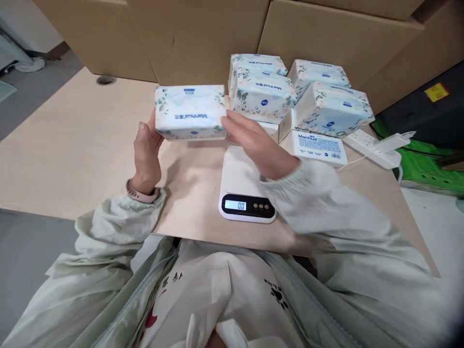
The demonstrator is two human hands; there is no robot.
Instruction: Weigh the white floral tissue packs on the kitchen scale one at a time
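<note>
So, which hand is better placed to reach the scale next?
Probably the right hand: its sleeve overlaps the scale in this view, while the left hand is farther off, at the left end of the tissue pack.

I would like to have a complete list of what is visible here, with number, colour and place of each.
table: 1, pale wood, across the middle
scale: 1, white with black panel, near front edge
stacked tissue packs: at least 6, white and pale blue, back right
held tissue pack: 1, white and pale blue, left of the stack
cardboard: several panels, brown, behind
power strip: 1, white, right
dark object: 1, blackish, yellow label, far right
green object: 1, green, far right
wristband: 1, pink, left wrist
sleeves: 2, pale, both arms
left hand: 1, bare, pack's left end
right hand: 1, bare, pack's right end
</note>
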